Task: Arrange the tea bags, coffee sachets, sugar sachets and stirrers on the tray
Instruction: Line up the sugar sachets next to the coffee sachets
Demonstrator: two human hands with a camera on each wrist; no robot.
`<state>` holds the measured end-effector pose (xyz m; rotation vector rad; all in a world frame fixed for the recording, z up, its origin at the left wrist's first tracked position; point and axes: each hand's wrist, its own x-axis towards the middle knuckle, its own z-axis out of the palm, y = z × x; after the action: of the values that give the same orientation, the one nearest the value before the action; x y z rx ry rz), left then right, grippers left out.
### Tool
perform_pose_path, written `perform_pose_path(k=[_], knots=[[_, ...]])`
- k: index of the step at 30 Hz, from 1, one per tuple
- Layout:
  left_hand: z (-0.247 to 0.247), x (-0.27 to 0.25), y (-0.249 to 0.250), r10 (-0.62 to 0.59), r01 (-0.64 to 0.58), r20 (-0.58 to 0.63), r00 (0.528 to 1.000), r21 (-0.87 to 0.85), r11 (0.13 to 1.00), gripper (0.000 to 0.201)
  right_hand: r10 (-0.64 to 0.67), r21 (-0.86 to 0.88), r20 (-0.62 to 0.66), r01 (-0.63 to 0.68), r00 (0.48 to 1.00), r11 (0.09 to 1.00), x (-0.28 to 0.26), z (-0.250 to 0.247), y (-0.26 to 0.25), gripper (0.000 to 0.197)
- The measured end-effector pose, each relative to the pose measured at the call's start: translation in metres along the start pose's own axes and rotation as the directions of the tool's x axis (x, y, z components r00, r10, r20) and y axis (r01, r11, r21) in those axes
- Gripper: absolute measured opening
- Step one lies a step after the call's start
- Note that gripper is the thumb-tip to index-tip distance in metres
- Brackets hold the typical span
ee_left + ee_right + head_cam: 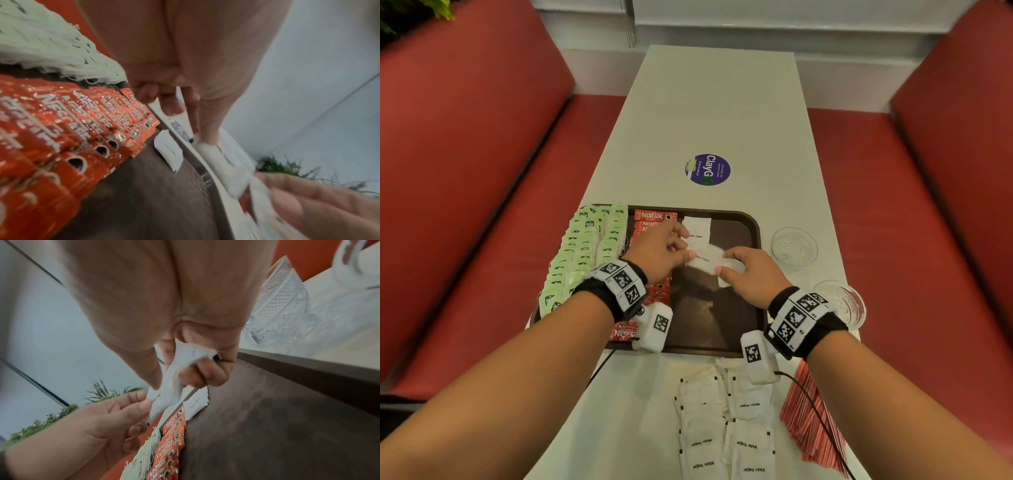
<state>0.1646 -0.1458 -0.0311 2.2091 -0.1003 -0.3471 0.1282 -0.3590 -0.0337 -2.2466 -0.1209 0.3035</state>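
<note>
my left hand (659, 251) and right hand (751, 274) both pinch one white sugar sachet (705, 262), one at each end, just above the tray (755, 233). i think it is light, soft and crinkly, so its edges are best to hold.

Red booth benches (465, 144) flank white table (715, 113); pale wall (756, 13).

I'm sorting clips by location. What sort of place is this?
Probably a cafe or canteen booth: red padded benches flank a narrow white table bearing a "ClayGo" clean-up sticker, with a brown serving tray.
</note>
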Motion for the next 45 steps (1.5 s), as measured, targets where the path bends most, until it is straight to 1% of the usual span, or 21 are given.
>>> perform_pose_path(k=[2, 3, 5, 8, 11, 14, 16, 19, 21, 22, 23, 25, 27, 29, 32, 34, 36, 38, 41, 43, 45], knots=[[-0.002, 0.016, -0.005, -0.071, 0.079, -0.161, 0.984, 0.044, 0.996, 0.026, 0.016, 0.016, 0.009, -0.016, 1.000, 1.000, 0.000, -0.002, 0.000, 0.020], [-0.002, 0.025, -0.007, -0.101, 0.117, -0.200, 0.975, 0.073, 0.990, 0.026, 0.020, 0.030, 0.014, -0.020, 1.000, 0.999, -0.001, -0.004, 0.000, 0.018], [0.001, 0.041, -0.013, -0.142, 0.173, -0.192, 0.971, 0.156, 0.972, 0.025, 0.030, 0.066, 0.025, -0.031, 0.999, 0.997, -0.003, -0.007, -0.003, 0.016], [0.009, 0.061, -0.017, -0.187, 0.220, -0.155, 0.970, 0.233, 0.947, 0.027, 0.050, 0.123, 0.017, -0.052, 0.999, 0.991, -0.007, -0.011, -0.003, 0.014], [0.016, 0.072, -0.016, -0.214, 0.267, -0.206, 0.955, 0.278, 0.923, 0.026, 0.084, 0.171, 0.011, -0.085, 0.996, 0.982, -0.010, -0.014, 0.002, 0.014], [0.021, 0.074, -0.012, -0.210, 0.275, -0.216, 0.953, 0.335, 0.901, 0.027, 0.082, 0.136, 0.028, -0.085, 0.996, 0.987, -0.011, -0.016, 0.008, 0.012], [0.020, 0.074, -0.010, -0.208, 0.273, -0.215, 0.954, 0.343, 0.899, 0.026, 0.066, 0.105, 0.051, -0.071, 0.997, 0.992, -0.011, -0.016, 0.009, 0.013], [0.015, 0.066, -0.004, -0.172, 0.236, -0.222, 0.960, 0.308, 0.922, 0.024, 0.073, 0.110, 0.034, -0.076, 0.997, 0.991, -0.008, -0.016, 0.010, 0.012], [0.013, 0.054, 0.005, -0.095, 0.157, -0.237, 0.967, 0.259, 0.953, 0.019, 0.084, 0.155, -0.002, -0.083, 0.996, 0.984, -0.007, -0.016, 0.009, 0.008], [0.013, 0.045, 0.011, -0.055, 0.103, -0.222, 0.973, 0.208, 0.973, 0.020, 0.092, 0.180, -0.010, -0.089, 0.996, 0.980, -0.007, -0.017, 0.008, 0.006], [0.013, 0.035, 0.016, -0.015, 0.043, -0.183, 0.983, 0.152, 0.987, 0.023, 0.099, 0.200, -0.016, -0.094, 0.995, 0.975, -0.007, -0.017, 0.006, 0.005], [0.017, 0.014, 0.024, 0.058, -0.055, -0.047, 0.997, 0.056, 0.997, 0.023, 0.109, 0.239, -0.021, -0.101, 0.994, 0.966, -0.008, -0.017, 0.004, 0.004], [0.023, -0.002, 0.023, 0.122, -0.124, 0.063, 0.991, 0.031, 0.992, 0.018, 0.106, 0.247, -0.030, -0.096, 0.994, 0.964, -0.009, -0.015, 0.004, 0.006], [0.028, -0.007, 0.016, 0.157, -0.162, 0.086, 0.984, 0.061, 0.985, 0.016, 0.092, 0.218, -0.031, -0.084, 0.995, 0.972, -0.009, -0.013, 0.005, 0.009], [0.030, -0.008, 0.012, 0.148, -0.157, 0.087, 0.985, 0.105, 0.982, 0.013, 0.083, 0.190, -0.025, -0.076, 0.996, 0.979, -0.011, -0.009, 0.005, 0.008], [0.025, -0.003, 0.010, 0.105, -0.111, 0.047, 0.993, 0.152, 0.982, 0.014, 0.086, 0.167, -0.030, -0.080, 0.996, 0.983, -0.014, -0.008, 0.005, 0.007], [0.017, 0.009, 0.003, -0.017, 0.030, -0.061, 0.998, 0.223, 0.974, 0.017, 0.092, 0.145, -0.005, -0.090, 0.996, 0.985, -0.019, -0.009, 0.006, 0.010], [0.007, 0.022, -0.004, -0.111, 0.146, -0.132, 0.985, 0.287, 0.947, 0.022, 0.068, 0.095, 0.061, -0.074, 0.996, 0.993, -0.025, -0.011, 0.008, 0.011], [0.003, 0.040, -0.008, -0.151, 0.185, -0.118, 0.982, 0.386, 0.904, 0.026, 0.007, -0.039, 0.201, 0.001, 0.980, 0.999, -0.039, -0.014, 0.010, 0.012], [0.007, 0.051, -0.011, -0.171, 0.194, -0.092, 0.981, 0.456, 0.869, 0.027, 0.012, -0.117, 0.290, 0.023, 0.957, 0.993, -0.048, -0.013, 0.011, 0.014], [0.012, 0.059, -0.013, -0.201, 0.216, -0.088, 0.976, 0.542, 0.812, 0.031, 0.023, -0.177, 0.340, 0.040, 0.940, 0.983, -0.057, -0.011, 0.012, 0.015]])
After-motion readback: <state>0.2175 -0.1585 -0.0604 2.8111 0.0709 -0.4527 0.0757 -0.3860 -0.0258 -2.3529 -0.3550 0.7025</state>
